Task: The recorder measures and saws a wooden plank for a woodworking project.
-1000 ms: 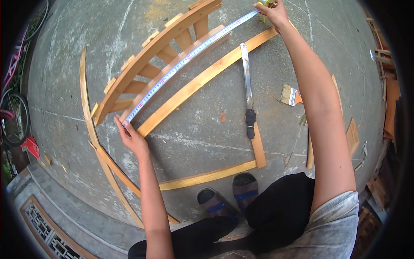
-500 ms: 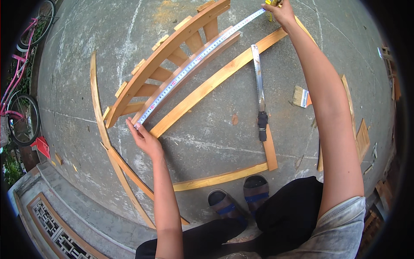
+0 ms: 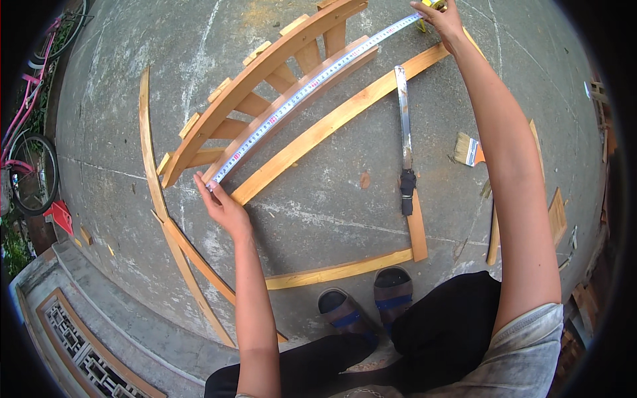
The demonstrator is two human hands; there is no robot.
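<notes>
A white tape measure blade (image 3: 295, 93) stretches diagonally along a wooden board (image 3: 360, 58) beside a wooden slatted frame (image 3: 255, 76). My left hand (image 3: 224, 209) grips the blade's lower end against that board. My right hand (image 3: 443, 26) holds the yellow tape case (image 3: 434, 4) at the upper end, partly hidden by my fingers. Below the tape lies a long pale plank (image 3: 325, 129). A metal blade with a dark wrapped handle (image 3: 408, 192) lies across more planks near my sandaled feet.
A paintbrush (image 3: 467, 149) lies right of the blade. Loose strips (image 3: 147, 132) lie at left, with a pink bicycle (image 3: 30, 172), a red dustpan (image 3: 61, 215) and a concrete step (image 3: 99, 278) beyond. Wood scraps (image 3: 556, 215) sit at right on the concrete floor (image 3: 332, 219).
The whole scene has shifted rightward in the view over the last second. Both hands still hold the tape stretched along the board.
</notes>
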